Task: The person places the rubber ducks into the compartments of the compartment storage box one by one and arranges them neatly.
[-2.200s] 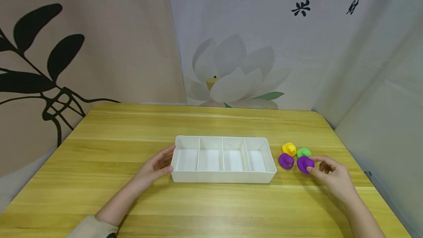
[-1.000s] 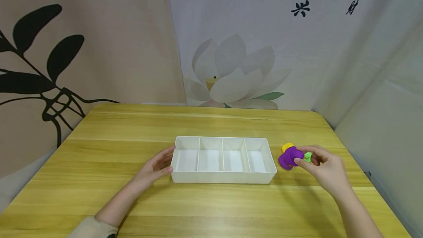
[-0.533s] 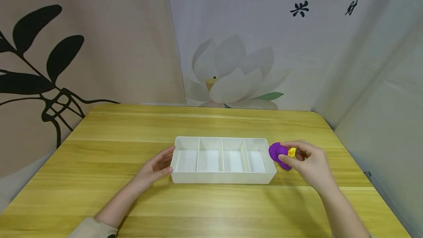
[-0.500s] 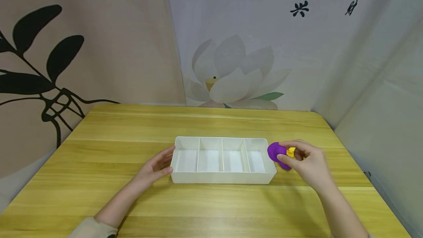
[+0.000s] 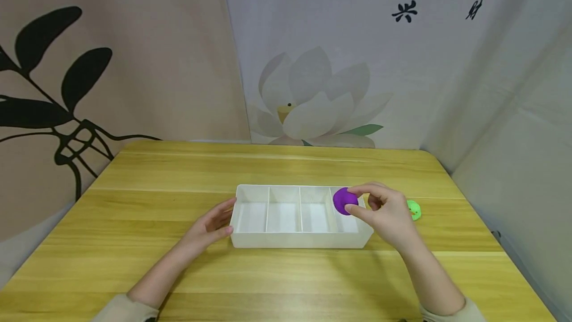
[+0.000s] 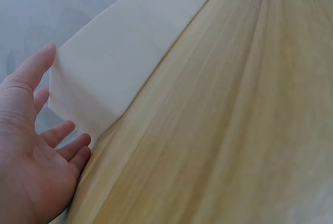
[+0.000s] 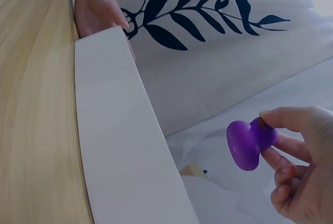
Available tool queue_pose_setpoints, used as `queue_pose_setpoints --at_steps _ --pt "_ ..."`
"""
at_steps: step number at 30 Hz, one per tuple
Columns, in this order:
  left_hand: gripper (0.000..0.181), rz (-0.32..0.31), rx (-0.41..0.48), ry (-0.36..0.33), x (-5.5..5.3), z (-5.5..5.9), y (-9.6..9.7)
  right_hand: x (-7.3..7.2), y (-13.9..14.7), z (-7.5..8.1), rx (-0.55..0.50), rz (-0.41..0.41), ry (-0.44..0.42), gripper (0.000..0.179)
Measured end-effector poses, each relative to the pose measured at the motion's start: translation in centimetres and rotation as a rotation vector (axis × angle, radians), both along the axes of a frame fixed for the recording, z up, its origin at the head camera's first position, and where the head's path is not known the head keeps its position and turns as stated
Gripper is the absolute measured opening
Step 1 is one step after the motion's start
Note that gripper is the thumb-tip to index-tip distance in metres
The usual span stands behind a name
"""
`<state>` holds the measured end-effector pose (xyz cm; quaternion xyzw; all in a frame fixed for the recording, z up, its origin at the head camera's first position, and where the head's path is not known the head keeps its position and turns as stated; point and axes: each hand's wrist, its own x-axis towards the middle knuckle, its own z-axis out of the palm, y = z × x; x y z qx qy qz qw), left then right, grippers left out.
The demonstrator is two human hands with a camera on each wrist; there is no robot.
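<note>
A white box (image 5: 299, 240) with several compartments in a row stands on the wooden table. My left hand (image 5: 213, 222) rests against its left end, and the left wrist view shows the fingers (image 6: 78, 148) loosely extended along the end wall. Between thumb and fingertips my right hand (image 5: 388, 212) pinches a purple rubber duck (image 5: 345, 201) above the rightmost compartment. In the right wrist view the duck (image 7: 243, 146) is tilted, its flat base facing away from the palm. A green rubber duck (image 5: 414, 210) sits on the table behind the right hand. The yellow duck and second purple duck are hidden.
The wooden table (image 5: 268, 282) extends in front of the box and to both sides. A hanging cloth (image 5: 321, 24) with a lotus print and dark characters closes off the back; a leaf print is at the left.
My right hand has lifted the purple duck from the group at the right and carried it left, over the box. The left hand and the box stay put.
</note>
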<state>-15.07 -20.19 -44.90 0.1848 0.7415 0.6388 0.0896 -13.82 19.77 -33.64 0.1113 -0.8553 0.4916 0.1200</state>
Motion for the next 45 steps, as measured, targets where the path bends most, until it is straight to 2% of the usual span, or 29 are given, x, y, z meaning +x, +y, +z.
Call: queue_pose_setpoints --at_steps 8,21,30,39,45 --pt "0.067 -0.002 0.008 0.004 0.0 0.0 0.1 -0.5 -2.4 0.2 -0.024 0.041 -0.080 0.027" --pt "0.067 -0.012 0.008 0.012 0.0 -0.1 0.0 -1.7 -6.4 0.6 0.010 0.119 -0.087 0.022" --pt "0.066 -0.011 0.007 0.015 0.1 0.0 0.0 -2.5 -9.1 0.8 -0.015 0.170 -0.152 0.021" --pt "0.066 0.012 -0.008 0.016 0.1 0.1 0.1 -3.2 -11.5 -0.2 -0.013 0.228 -0.133 0.019" --pt "0.066 0.004 0.008 0.006 0.0 0.0 0.1 -3.7 -12.6 -1.1 -0.013 0.262 -0.094 0.019"
